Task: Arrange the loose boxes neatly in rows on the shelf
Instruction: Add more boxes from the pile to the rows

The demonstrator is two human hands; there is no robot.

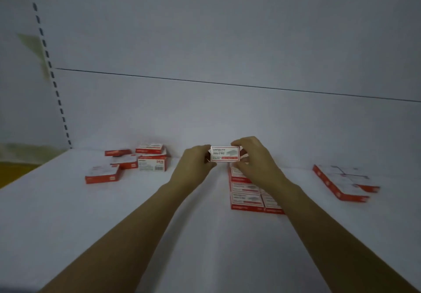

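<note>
A small red-and-white staple box (225, 153) is held up above the white shelf (159, 213), its printed face toward me. My left hand (196, 164) pinches its left end and my right hand (252, 156) grips its right end and top. Under my right hand lies a tidy block of the same boxes (247, 196) in rows, partly hidden by my wrist. A loose heap of several boxes (136, 160) lies at the back left.
Another flat group of boxes (339, 181) lies at the right, angled. The shelf's white back wall (227, 110) stands just behind the boxes. A slotted upright (54, 83) runs down the left side. Bare shelf stretches between the groups.
</note>
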